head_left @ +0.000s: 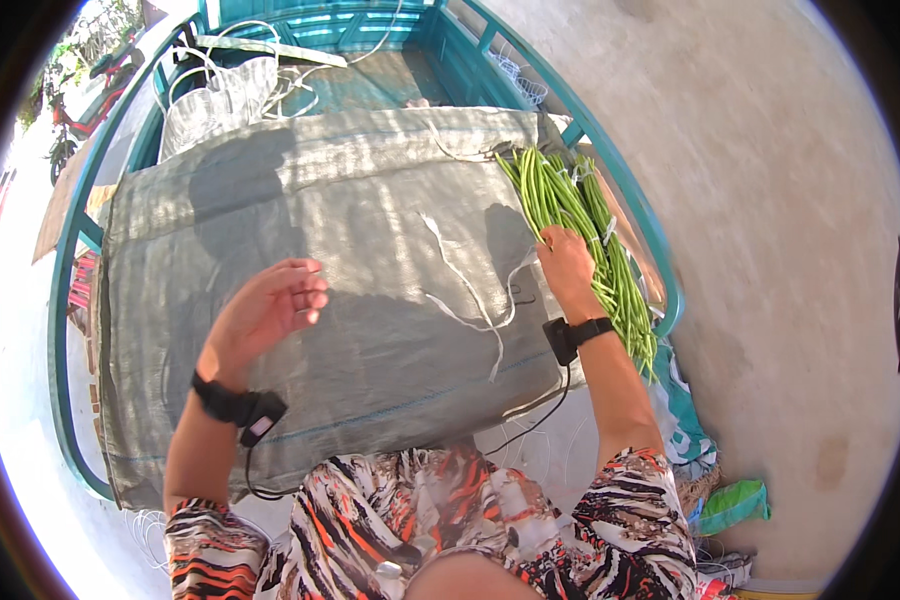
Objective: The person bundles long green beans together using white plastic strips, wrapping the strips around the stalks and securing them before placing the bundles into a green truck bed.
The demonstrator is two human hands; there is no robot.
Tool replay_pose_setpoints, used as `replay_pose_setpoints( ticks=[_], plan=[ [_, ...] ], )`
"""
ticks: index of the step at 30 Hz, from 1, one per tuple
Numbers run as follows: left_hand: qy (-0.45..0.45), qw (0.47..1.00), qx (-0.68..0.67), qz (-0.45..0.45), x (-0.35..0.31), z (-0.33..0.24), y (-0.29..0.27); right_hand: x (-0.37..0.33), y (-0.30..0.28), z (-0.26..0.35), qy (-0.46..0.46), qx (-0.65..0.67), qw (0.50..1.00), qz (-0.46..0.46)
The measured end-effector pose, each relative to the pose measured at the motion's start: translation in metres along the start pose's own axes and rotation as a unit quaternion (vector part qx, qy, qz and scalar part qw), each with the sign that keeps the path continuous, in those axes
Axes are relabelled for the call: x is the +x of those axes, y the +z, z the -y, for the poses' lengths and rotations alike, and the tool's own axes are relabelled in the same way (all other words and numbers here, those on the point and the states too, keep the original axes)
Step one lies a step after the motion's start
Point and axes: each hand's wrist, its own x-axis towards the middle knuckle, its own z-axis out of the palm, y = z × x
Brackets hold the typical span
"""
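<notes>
- While touching the left edge of the long green beans (542,190) with the right hand (564,262), bends those fingers narrowly inward; cannot tell about a firm grip around any stems.
- Has the beans stretching from beyond the right hand, along its right side and back past the wrist, in a thick bunch with white ties (609,231) around parts of it.
- Holds the left hand (278,300) raised over the grey woven sheet (370,365), well apart from the beans, half open with fingers loosely bent and nothing in the grasp.
- Between the hands, nearer the right, has knotted white strips (490,325) lying loose on the sheet.
- Wears a black band on each wrist, just behind each hand, with a dark cable trailing from it.
- Beyond the left hand, has a whitish translucent bag (215,110) in the teal cart bed (475,75).
- To the right of the right hand, past the beans, has the teal rail (625,195) curving by.
- Well behind the right hand, has a bright green bag (735,508) on the floor.
</notes>
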Motion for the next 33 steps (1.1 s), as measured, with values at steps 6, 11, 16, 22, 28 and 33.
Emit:
replay_pose_setpoints(
  ticks=[6, 11, 16, 22, 28, 33],
  plan=[
    [-0.010, 0.995, -0.055, 0.082, 0.042, 0.053, -0.028, -0.038, 0.003, 0.063, -0.118, 0.181, 0.975, 0.050],
    [-0.031, 0.990, -0.087, 0.108, 0.045, 0.060, -0.033, -0.064, -0.005, 0.050, -0.291, 0.048, 0.945, 0.144],
    [-0.045, 0.986, -0.120, 0.104, 0.049, 0.060, -0.040, -0.077, -0.010, -0.021, -0.233, -0.002, 0.970, 0.075],
    [-0.051, 0.989, -0.109, 0.083, 0.044, 0.056, -0.034, -0.070, -0.045, -0.018, -0.191, -0.056, 0.980, 0.003],
    [-0.050, 0.990, -0.096, 0.088, 0.047, 0.054, -0.033, -0.038, -0.040, -0.007, -0.043, -0.047, 0.996, 0.055],
    [-0.049, 0.990, -0.101, 0.091, 0.047, 0.059, -0.033, -0.037, -0.048, 0.016, 0.121, -0.159, 0.962, 0.184]
  ],
)
